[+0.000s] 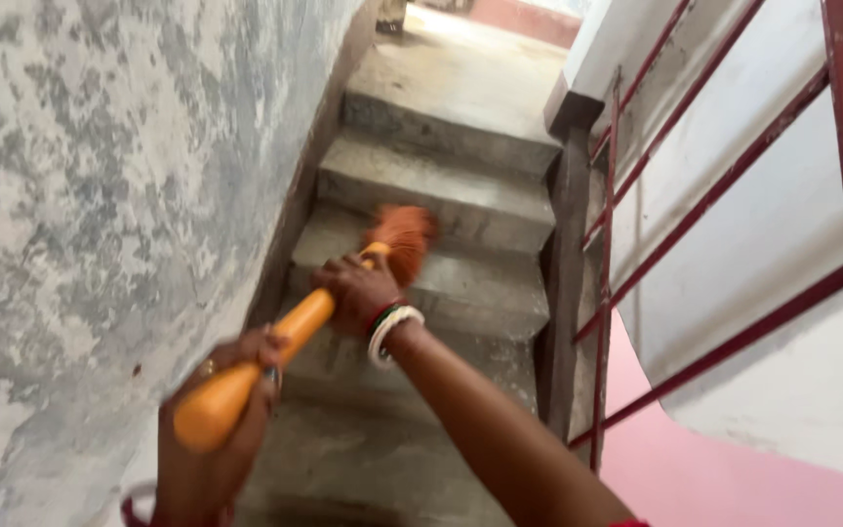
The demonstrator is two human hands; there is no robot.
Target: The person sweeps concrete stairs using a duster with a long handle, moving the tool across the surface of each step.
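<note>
An orange broom with a thick plastic handle (300,322) points down a concrete staircase. Its orange bristle head (404,237) rests on a step (461,283) a few steps below me. My left hand (231,366) grips the rounded top end of the handle, a ring on one finger. My right hand (355,290) is closed around the handle lower down, near the bristles, with red and white bangles on the wrist.
Grey concrete steps descend to a landing (461,68). A mottled, peeling wall (100,195) runs along the left. A dark red metal railing (714,195) lines the right, with white wall and pink paint behind it.
</note>
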